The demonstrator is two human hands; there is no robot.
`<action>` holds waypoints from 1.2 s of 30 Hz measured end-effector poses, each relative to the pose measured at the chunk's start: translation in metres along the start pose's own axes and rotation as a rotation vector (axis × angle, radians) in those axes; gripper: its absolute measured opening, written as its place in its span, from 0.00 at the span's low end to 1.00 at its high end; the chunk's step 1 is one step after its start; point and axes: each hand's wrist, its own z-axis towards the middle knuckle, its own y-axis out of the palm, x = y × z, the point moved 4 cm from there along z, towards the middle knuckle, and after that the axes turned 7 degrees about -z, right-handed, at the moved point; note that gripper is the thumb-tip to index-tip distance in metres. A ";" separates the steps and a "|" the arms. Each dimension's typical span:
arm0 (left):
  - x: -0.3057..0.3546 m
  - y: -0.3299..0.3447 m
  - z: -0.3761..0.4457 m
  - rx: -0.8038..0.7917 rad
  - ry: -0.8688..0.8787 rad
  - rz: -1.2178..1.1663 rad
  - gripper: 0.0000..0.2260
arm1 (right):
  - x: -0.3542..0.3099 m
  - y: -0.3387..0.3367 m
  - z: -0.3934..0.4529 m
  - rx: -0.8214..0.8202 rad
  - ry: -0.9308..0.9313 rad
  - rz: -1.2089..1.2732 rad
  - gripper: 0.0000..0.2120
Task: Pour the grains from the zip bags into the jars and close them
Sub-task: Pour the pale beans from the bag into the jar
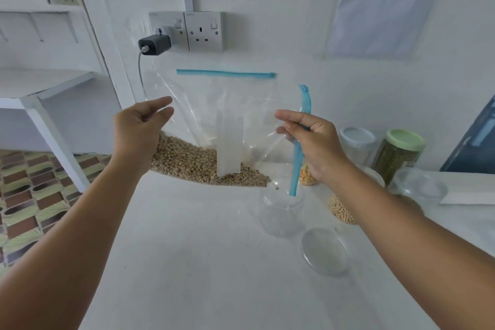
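Observation:
A clear zip bag [214,104] with a blue zip strip hangs tilted in the air above the white counter. Beige grains [192,161] fill its lower edge and reach toward its open mouth at the right. My left hand [142,128] holds the bag's left side. My right hand [310,139] pinches the blue zip edge at the mouth. Just below the mouth stands an open clear jar [281,211], and one grain is dropping between them. The jar's clear lid [324,250] lies flat on the counter in front of it.
Behind my right arm stand a jar of yellow kernels [306,175], a jar of beige grains [341,211], a white-lidded jar [357,142], a green-lidded jar of green grains [399,155] and a clear lid [420,187]. Wall sockets with a charger [155,44] are behind. A patterned floor lies left.

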 end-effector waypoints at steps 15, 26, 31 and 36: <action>0.017 0.004 0.032 -0.116 0.054 -0.025 0.12 | 0.005 -0.002 -0.009 0.107 0.042 0.035 0.12; 0.013 0.010 0.030 -0.173 0.105 0.059 0.19 | 0.006 -0.002 -0.015 0.095 0.091 -0.042 0.14; 0.011 0.007 0.036 -0.152 0.106 0.047 0.19 | 0.004 -0.002 -0.014 0.096 0.077 -0.028 0.16; 0.012 0.012 0.043 -0.148 0.120 0.047 0.18 | 0.007 -0.003 -0.009 0.101 0.079 -0.049 0.16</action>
